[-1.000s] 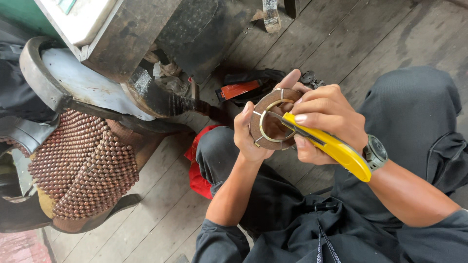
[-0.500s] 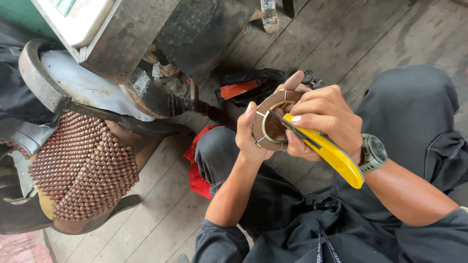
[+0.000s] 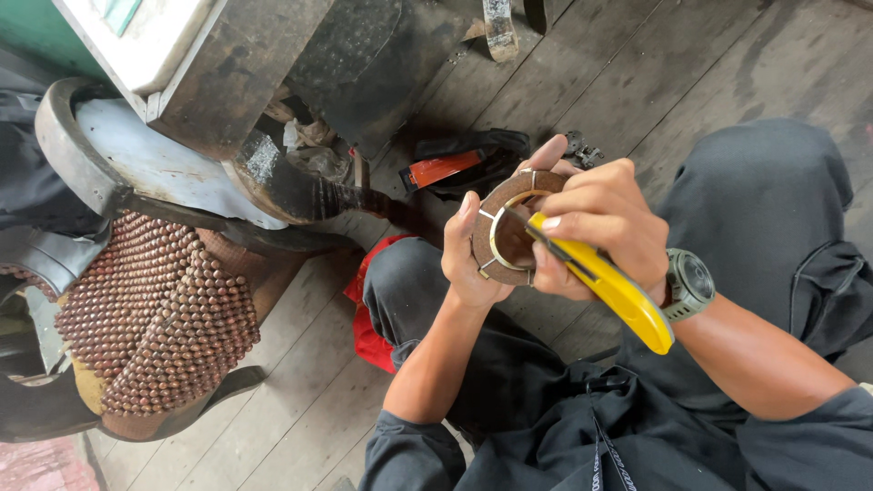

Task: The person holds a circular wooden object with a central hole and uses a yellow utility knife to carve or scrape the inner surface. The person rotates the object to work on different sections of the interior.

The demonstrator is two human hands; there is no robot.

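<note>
At frame centre, the left hand (image 3: pixel 473 259) grips a brown ring (image 3: pixel 498 238) upright; the right hand (image 3: pixel 600 227) clasps a yellow knife (image 3: pixel 609 289) against it.

A flat, rusty-brown ring-shaped disc with a pale metal inner rim and small radial tabs (image 3: pixel 506 238) is held upright above the lap. A yellow-handled utility knife (image 3: pixel 605 284) slants across it, its tip touching the ring's inner rim.
</note>
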